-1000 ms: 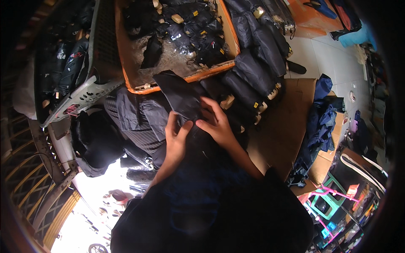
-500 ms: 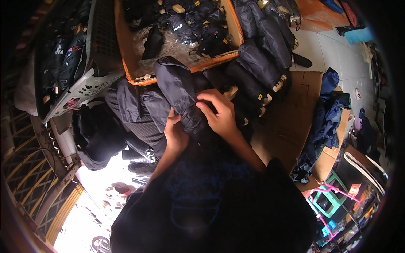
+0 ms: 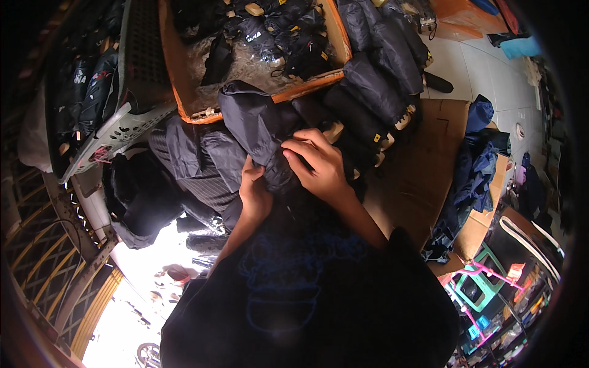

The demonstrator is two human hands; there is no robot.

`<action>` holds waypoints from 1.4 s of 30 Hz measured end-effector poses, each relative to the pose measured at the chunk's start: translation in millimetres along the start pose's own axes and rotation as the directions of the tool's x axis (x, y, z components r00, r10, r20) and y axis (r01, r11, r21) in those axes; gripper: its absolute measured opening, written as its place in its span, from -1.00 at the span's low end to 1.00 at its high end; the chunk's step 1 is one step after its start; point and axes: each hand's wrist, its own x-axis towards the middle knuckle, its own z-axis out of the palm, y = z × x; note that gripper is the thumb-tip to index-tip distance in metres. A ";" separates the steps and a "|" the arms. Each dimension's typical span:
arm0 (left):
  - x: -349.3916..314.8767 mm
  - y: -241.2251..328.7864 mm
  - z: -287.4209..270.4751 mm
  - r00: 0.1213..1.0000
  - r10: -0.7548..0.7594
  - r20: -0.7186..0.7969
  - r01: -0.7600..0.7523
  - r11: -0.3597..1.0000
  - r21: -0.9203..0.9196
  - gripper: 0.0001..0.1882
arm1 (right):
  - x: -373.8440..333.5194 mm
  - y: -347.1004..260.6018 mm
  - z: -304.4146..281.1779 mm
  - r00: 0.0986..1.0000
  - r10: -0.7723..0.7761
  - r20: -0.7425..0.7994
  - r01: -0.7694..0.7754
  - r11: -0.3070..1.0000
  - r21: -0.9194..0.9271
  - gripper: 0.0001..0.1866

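Note:
A black folded umbrella in a cloth sleeve (image 3: 250, 116) stands tilted in front of my body, its broad end away from me. My left hand (image 3: 254, 187) is closed around its lower left side, thumb pressed on the gathered cloth. On the other side my right hand (image 3: 316, 162) has finger and thumb bent together at the sleeve's edge, pinching the fabric. The umbrella's near end is lost against my dark shirt. Right beside my right hand lie several black umbrellas (image 3: 359, 113) with pale handle ends.
An orange-edged carton (image 3: 175, 92) with black umbrellas and clear plastic stands ahead. A grey perforated crate (image 3: 107, 144) with more umbrellas is at the left. To the right are a cardboard flap (image 3: 417, 178), dark blue cloth (image 3: 478, 172) and a green stool (image 3: 485, 294).
The umbrella has shifted slightly in my hands. My right fingers have moved a little along the sleeve's edge; my left hand keeps its hold. The view has shifted slightly.

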 end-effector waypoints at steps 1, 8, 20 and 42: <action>0.3 -0.2 -0.3 1.000 -0.003 -0.002 0.003 1.000 -0.006 -0.34 | 1.2 -1.0 -1.0 1.000 0.004 0.011 -0.004 1.000 -0.006 -0.85; 1.2 -1.3 0.2 1.000 0.012 0.017 -0.012 1.000 0.001 -0.33 | 15.2 0.6 -7.7 0.986 -0.063 0.153 0.078 0.993 -0.089 -0.87; 2.2 0.4 1.6 0.999 0.035 0.027 -0.035 0.999 0.012 -0.35 | 11.2 0.5 -3.4 0.974 -0.004 0.225 -0.020 0.995 0.101 -0.84; -8.7 4.9 22.1 0.998 -0.039 -0.053 0.049 0.979 0.197 -0.28 | -1.1 0.8 -4.5 0.887 0.447 0.116 -0.456 0.808 0.373 -0.79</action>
